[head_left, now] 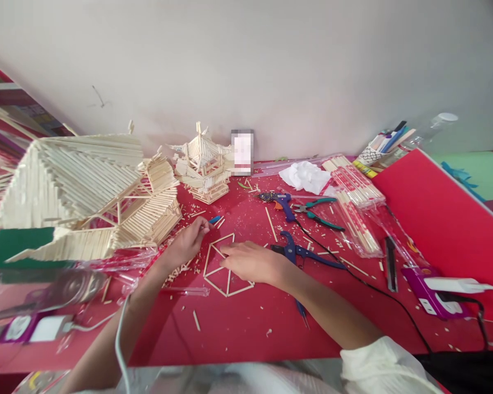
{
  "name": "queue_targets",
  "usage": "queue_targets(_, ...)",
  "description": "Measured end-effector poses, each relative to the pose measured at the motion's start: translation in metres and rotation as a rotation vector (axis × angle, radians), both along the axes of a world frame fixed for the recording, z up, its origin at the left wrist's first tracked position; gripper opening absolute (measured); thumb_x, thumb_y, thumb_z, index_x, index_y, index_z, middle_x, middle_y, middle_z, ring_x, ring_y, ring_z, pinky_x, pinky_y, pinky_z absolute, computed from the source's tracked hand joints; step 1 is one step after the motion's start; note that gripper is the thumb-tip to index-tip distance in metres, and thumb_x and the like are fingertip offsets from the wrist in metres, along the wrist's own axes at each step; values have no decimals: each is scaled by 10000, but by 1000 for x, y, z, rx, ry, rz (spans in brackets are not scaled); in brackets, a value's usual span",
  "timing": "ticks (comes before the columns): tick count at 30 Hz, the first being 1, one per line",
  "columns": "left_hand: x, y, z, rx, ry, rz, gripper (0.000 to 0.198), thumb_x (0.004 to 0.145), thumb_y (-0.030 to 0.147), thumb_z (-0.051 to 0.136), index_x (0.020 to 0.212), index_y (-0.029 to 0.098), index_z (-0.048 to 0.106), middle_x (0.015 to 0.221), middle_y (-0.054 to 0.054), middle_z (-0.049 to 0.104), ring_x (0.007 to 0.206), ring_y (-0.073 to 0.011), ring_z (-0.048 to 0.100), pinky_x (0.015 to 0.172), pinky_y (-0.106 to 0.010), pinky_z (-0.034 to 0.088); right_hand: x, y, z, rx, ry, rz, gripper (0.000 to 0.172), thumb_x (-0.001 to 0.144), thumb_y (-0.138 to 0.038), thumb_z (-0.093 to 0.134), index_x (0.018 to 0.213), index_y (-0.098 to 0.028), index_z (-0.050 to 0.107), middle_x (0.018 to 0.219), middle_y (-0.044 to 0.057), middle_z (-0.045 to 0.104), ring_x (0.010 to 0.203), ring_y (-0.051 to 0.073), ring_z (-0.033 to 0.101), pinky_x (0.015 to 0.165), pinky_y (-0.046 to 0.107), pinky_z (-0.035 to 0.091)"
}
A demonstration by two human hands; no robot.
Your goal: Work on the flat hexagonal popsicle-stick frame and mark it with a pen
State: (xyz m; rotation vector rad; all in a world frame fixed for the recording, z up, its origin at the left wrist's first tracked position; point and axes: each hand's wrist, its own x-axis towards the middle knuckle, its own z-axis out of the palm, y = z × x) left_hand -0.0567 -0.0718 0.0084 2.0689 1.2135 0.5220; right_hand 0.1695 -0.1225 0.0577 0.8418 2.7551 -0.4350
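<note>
A flat hexagon frame of thin wooden sticks point(217, 271) lies on the red table point(250, 328). My right hand point(257, 262) rests palm down on the frame's right part, fingers stretched toward its middle. My left hand point(187, 241) is at the frame's upper left corner, fingers pinched together near a small blue-tipped item point(215, 219); what the fingers hold is too small to make out.
A large stick-built roof model point(86, 191) stands at left, a small stick pagoda point(203, 167) at the back. Glue gun point(281, 202), green-handled pliers point(318, 210), blue pliers point(299, 251), packed chopsticks point(355, 191), a purple power strip point(433, 293) and a black cable lie at right.
</note>
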Motion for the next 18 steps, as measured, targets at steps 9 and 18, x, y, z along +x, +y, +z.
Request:
queue_targets(9,-14,4,-3,61,93,-133,179,954,230,510,1088,228,628,1074,-78,716,1021,-241,663,961,-388,502,2,2,-2,-19,8,1,258,952,-32,558,1095,-142,742,1341,151,659,1035,264,723,822,373,597)
queue_targets(18,-21,14,-5,177,286,-344,233,1004,188,517,1112,243,716,1101,-88,710,1043,-245,660,931,-358,478,2,2,-3,-26,18,14,215,964,-59,573,1064,-135,748,1240,137,690,1063,247,699,849,354,573)
